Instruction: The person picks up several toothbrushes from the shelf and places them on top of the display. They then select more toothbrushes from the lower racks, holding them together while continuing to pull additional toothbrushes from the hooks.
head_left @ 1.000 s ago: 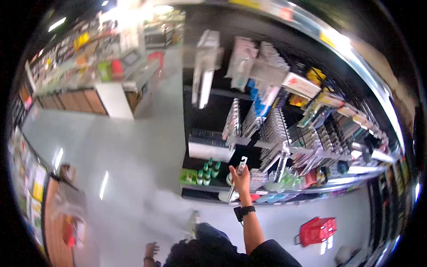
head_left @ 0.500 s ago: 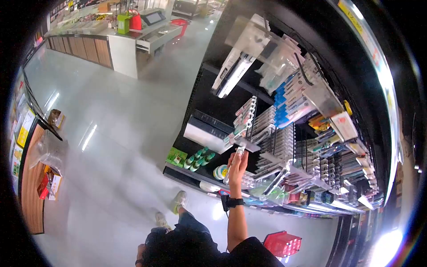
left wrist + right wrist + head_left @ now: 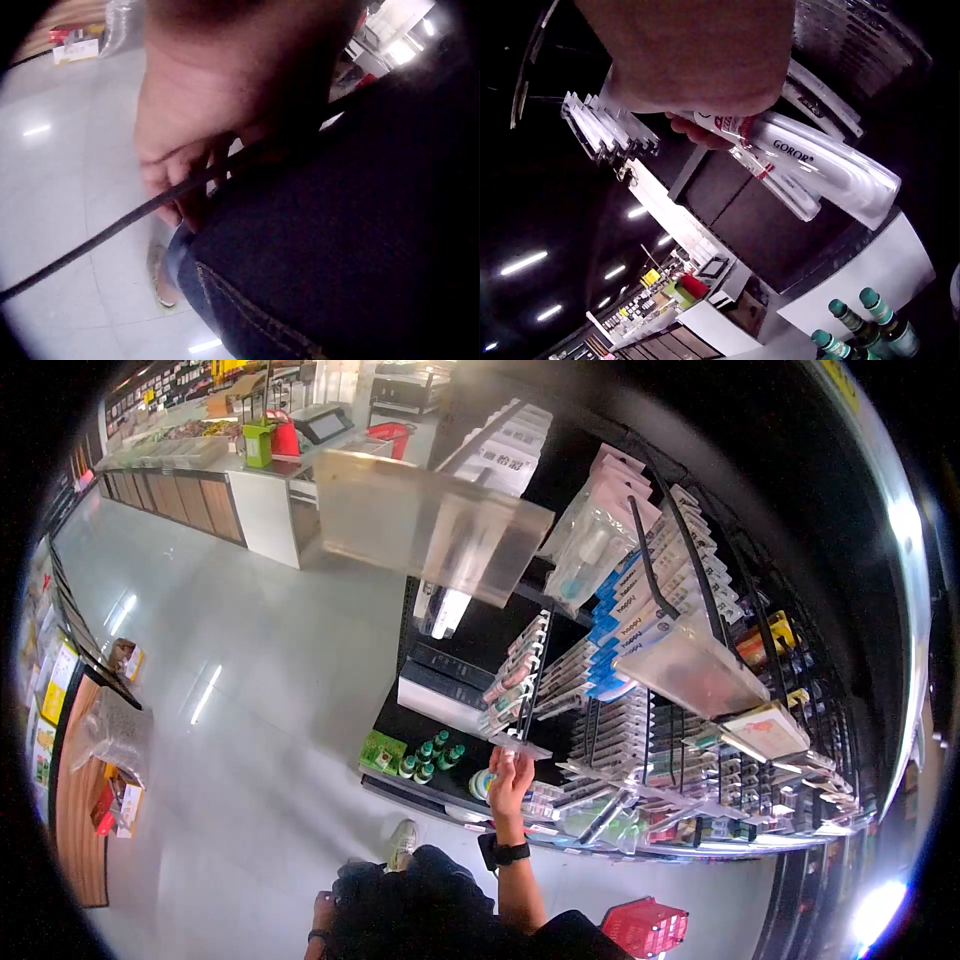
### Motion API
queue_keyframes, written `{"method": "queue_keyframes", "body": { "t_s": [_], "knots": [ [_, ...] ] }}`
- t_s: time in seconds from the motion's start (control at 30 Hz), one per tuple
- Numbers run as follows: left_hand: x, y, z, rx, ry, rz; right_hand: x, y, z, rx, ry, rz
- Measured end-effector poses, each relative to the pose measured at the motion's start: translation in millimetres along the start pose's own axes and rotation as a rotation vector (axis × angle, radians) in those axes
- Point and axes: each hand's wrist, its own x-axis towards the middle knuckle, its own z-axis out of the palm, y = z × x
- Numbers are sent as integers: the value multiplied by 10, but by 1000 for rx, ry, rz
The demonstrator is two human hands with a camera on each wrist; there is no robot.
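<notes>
At the end of a rack hook, my right hand [image 3: 510, 782] grips a clear package. In the right wrist view the hand [image 3: 694, 64] has its fingers curled at the top of this package [image 3: 829, 161], which is marked GOROR and holds something white. A similar smaller package [image 3: 791, 193] hangs just behind it. My left hand [image 3: 324, 913] hangs low beside my body; in the left wrist view the hand [image 3: 199, 112] is next to dark trousers [image 3: 315, 240], fingers loosely bent and holding nothing.
Green-capped bottles [image 3: 424, 762] and a green box [image 3: 382, 751] stand on the lower shelf. Clear label plates [image 3: 425, 520] jut out from the hooks. A red basket [image 3: 645, 928] sits on the floor at the right; a white-ended counter [image 3: 265, 515] stands at the back left.
My right hand has moved from in front of the shelf up to the hook end with the package. The head view has shifted, and a label plate now looms large. My left hand stays low.
</notes>
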Motion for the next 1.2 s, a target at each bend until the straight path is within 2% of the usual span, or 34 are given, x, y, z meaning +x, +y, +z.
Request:
{"method": "queue_keyframes", "body": {
  "t_s": [0.07, 0.1, 0.17, 0.2, 0.27, 0.3, 0.37, 0.43, 0.5, 0.53, 0.6, 0.63, 0.67, 0.7, 0.73, 0.77, 0.8, 0.83, 0.9, 1.03, 1.1, 1.2],
  "knots": [
    [157, -189, 117, -225, -48, -249, 5, -52, 22, 13, -14, -14],
    [173, -153, 69, -223, -42, -251, -7, -79, 31, 19, -16, -14],
    [89, -74, 3, -21, -13, -14, -47, -139, 54, 14, 24, -83],
    [141, -268, 178, -107, 9, -94, -42, -142, 58, 34, 20, -126],
    [217, -234, 244, -287, 75, -247, 22, -221, 57, -9, -9, -88],
    [250, -244, 224, -288, 72, -247, 55, -247, 50, -49, -31, -59],
    [363, -302, 199, 68, -243, -186, 71, -104, 9, -77, -26, -64],
    [340, -312, 115, -15, -207, -54, 56, -85, 13, -63, -68, -51],
    [271, 26, -229, -136, -131, 67, 28, -145, 59, -43, -45, -59],
    [295, 170, -319, -134, -132, 70, 11, -197, 73, -33, -35, -10],
    [309, 370, -392, -349, -134, -286, 6, -274, 86, -30, -22, 38],
    [416, 250, -266, -85, -236, -198, 4, -305, 95, -26, 3, 60],
    [565, -113, -14, -47, -248, -214, -9, -325, 87, -21, 26, 83],
    [663, -197, 35, -9, -254, -226, -8, -330, 43, -22, 21, 84],
    [699, -287, 67, -13, -250, -226, 1, -328, -16, 21, 9, 185],
    [716, -301, 59, 25, -158, 39, 3, -330, -51, 63, 1, 287],
    [741, -310, 52, 62, -65, 306, 24, -439, 68, -21, 57, 221],
    [798, -307, 49, 60, -62, 311, 11, -460, 49, -21, 57, 214],
    [914, -279, 39, 272, -260, 366, 2, -529, 62, -107, -67, 50],
    [1072, -158, 20, 360, -251, 406, -62, -542, 148, -20, -15, 50],
    [1215, -137, 4, 443, -308, 376, -31, -465, 54, -34, -37, 54],
    [1095, 362, -329, 533, -422, 448, -28, -493, 11, -71, -96, -23]
  ]
}}
